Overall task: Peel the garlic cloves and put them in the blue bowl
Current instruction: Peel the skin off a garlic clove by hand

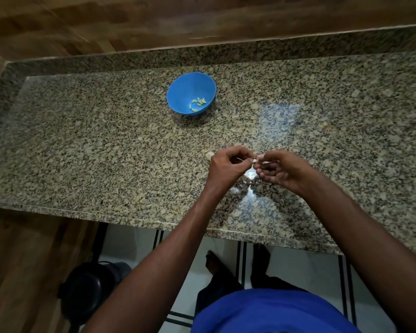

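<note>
While pinching one garlic clove (257, 159), left hand (228, 163), right hand (280, 170); no legible writing.

1. No text, label, brand, number or sign could be read anywhere in the view.
2. The blue bowl (191, 93) bore no legible marking.
3. The granite bench (106, 152) showed only its speckled pattern.

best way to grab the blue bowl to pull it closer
Pinch the near rim of the blue bowl, coming from the front with thumb inside. It stands upright and open, and the peeled cloves lie low in the bottom, clear of the rim.
</note>
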`<act>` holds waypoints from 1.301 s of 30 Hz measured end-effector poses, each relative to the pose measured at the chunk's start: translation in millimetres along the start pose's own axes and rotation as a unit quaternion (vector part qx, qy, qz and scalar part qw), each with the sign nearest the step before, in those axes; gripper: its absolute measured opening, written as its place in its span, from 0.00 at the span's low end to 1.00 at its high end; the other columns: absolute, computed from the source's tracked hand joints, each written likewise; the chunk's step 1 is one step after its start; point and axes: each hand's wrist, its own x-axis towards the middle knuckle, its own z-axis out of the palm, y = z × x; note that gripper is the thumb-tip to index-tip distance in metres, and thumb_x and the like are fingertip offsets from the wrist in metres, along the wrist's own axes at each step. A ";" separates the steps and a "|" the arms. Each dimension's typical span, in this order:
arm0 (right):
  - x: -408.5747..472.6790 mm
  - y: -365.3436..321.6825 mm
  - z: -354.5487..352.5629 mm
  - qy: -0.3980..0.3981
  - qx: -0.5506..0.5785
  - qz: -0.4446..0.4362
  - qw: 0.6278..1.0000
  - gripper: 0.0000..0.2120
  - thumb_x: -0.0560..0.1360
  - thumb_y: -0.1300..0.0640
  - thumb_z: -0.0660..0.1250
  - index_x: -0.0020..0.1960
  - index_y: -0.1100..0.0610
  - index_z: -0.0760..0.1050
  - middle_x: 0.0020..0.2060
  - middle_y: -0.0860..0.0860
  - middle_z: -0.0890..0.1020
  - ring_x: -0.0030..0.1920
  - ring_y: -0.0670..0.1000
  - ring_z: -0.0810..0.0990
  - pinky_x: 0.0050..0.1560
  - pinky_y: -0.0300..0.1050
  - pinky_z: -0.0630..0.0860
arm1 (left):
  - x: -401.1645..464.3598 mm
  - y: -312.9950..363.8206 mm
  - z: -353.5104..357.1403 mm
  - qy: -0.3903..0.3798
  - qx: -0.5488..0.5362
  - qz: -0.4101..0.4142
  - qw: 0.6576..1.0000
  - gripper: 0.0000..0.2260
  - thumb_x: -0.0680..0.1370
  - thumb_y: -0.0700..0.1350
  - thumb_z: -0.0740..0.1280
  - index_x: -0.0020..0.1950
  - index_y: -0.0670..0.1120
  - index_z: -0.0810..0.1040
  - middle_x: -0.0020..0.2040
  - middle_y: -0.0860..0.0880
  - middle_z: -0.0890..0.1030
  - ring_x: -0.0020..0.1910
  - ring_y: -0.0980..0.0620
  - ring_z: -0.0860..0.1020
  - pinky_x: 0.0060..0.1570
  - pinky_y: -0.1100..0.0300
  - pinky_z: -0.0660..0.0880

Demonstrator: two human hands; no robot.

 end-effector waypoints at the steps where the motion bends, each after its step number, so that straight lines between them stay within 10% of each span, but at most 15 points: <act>1: 0.4 0.1 -1.0 0.000 0.012 0.003 1.000 0.03 0.78 0.68 0.65 0.51 0.66 0.76 0.43 0.61 0.83 0.39 0.54 0.83 0.42 0.45 0.84 | -0.4 -1.1 0.4 0.000 -0.003 -0.004 1.000 0.03 0.78 0.38 0.74 0.50 0.43 0.86 0.44 0.47 0.86 0.43 0.52 0.84 0.44 0.53 0.84; 39: 5.6 14.1 8.8 0.127 -0.111 -0.169 0.971 0.03 0.74 0.66 0.75 0.45 0.65 0.81 0.42 0.61 0.85 0.40 0.55 0.83 0.42 0.44 0.82 | -0.6 -3.4 10.1 0.045 -0.087 -0.083 0.992 0.06 0.75 0.40 0.77 0.50 0.40 0.86 0.44 0.45 0.87 0.45 0.46 0.86 0.50 0.51 0.85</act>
